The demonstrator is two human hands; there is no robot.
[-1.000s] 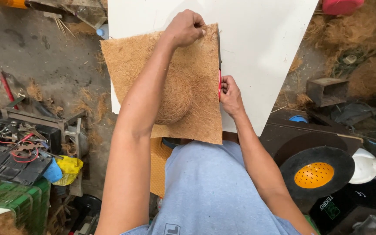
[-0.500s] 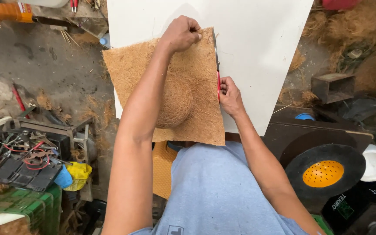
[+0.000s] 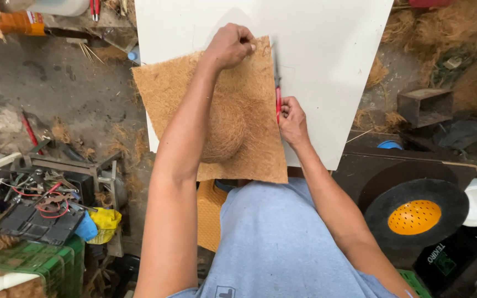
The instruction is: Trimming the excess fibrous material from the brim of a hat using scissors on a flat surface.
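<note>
White board (image 3: pixel 332 66) bears a coir mat (image 3: pixel 249 149); concrete floor (image 3: pixel 56 94) littered with fibre.

The person is wearing a light blue short-sleeved shirt (image 3: pixel 282 243), with what is possibly a small dark mark showing at its 6 o'clock edge. Both forearms are showing bare; no gloves or wristwear are appearing.

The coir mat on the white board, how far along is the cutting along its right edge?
Done: the coir mat, domed in its middle, lies flat on the white board. In hand: the left hand pins its far corner while the right hand holds a red-handled knife at the right edge. How much is cut cannot be told.
</note>
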